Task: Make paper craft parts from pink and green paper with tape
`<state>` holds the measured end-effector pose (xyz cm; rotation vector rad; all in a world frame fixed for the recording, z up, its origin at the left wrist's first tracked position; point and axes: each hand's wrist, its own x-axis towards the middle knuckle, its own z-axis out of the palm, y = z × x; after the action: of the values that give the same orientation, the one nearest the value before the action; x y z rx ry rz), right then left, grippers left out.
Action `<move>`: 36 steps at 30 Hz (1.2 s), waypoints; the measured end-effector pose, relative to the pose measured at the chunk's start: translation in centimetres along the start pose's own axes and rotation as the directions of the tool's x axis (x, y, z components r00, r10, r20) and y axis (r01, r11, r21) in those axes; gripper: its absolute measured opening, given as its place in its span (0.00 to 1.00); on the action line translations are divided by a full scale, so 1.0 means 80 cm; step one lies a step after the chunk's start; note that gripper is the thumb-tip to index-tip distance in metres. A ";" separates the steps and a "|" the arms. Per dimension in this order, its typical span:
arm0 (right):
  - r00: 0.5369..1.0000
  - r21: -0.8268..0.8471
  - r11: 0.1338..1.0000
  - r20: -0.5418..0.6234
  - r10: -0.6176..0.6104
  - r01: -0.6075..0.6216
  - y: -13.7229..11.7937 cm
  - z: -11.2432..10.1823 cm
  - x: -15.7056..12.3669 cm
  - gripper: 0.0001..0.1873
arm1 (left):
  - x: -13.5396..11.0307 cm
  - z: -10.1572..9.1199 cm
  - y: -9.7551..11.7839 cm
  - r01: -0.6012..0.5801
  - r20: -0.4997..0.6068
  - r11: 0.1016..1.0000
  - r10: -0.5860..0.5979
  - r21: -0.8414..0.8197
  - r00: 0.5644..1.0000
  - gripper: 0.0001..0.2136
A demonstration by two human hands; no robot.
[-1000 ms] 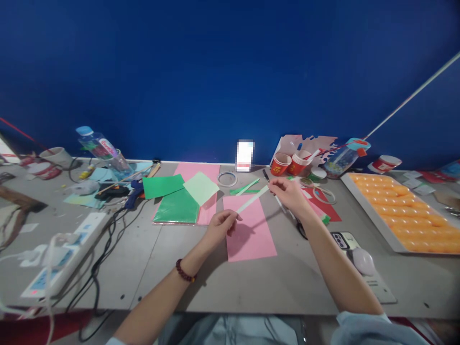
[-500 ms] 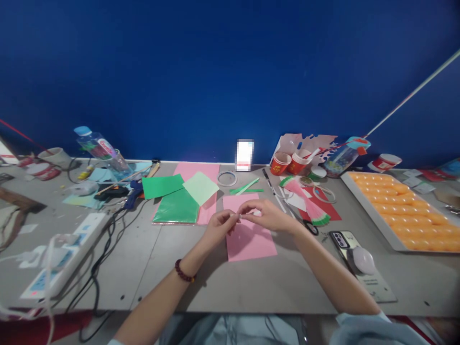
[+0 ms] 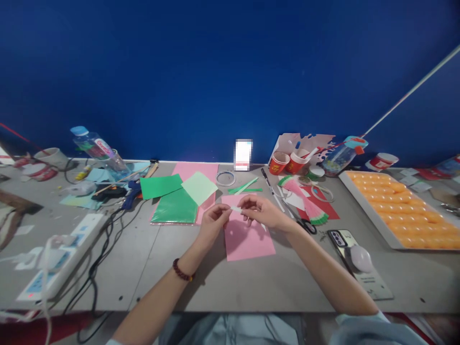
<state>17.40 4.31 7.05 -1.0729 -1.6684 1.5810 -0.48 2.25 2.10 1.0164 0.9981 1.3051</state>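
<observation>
A small white strip (image 3: 236,209) is stretched between my two hands, above a pink paper sheet (image 3: 247,242). My left hand (image 3: 215,220) pinches its left end between thumb and forefinger. On the other side my right hand (image 3: 261,213) grips the right end, its fingers curled. Whether the strip is paper or tape I cannot make out. Part of another white piece shows on the pink sheet beneath my right hand. Just beyond the sheet lie green paper strips (image 3: 245,187).
Green paper (image 3: 174,208) lies at the left, near a power strip (image 3: 61,261) and cables. At the right are scissors (image 3: 307,226), a watermelon-coloured paper fan (image 3: 305,201), a phone (image 3: 345,244) and a tray of orange balls (image 3: 406,211). Red paper cups (image 3: 278,164) stand behind.
My hands have moved slightly apart and up, so the white strip between them now shows more plainly. The view has shifted a little.
</observation>
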 end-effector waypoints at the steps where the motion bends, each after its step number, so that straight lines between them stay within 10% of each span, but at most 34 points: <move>1: 1.000 -0.003 1.000 -0.002 0.005 -0.005 0.001 0.000 0.000 0.10 | 0.000 0.000 -0.001 -0.007 0.003 1.000 0.007 0.009 1.000 0.12; 14: 0.988 -0.210 0.967 -0.028 -0.154 0.145 0.002 0.003 0.000 0.07 | 0.001 -0.003 -0.002 -0.048 0.029 0.996 0.046 0.081 0.999 0.12; 21: 0.812 -0.628 0.665 -0.088 -0.577 0.405 -0.005 0.023 -0.004 0.04 | -0.005 0.000 0.004 -0.098 0.041 0.987 0.094 0.126 0.995 0.09; 36: 0.835 -0.736 0.602 -0.092 -0.543 0.310 -0.004 0.033 -0.010 0.08 | -0.011 0.000 -0.001 -0.248 0.111 0.914 0.223 0.321 0.968 0.06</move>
<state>15.48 2.27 7.12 -1.0554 -2.1418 0.3986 -0.49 1.35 2.03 1.4718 1.0888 1.3077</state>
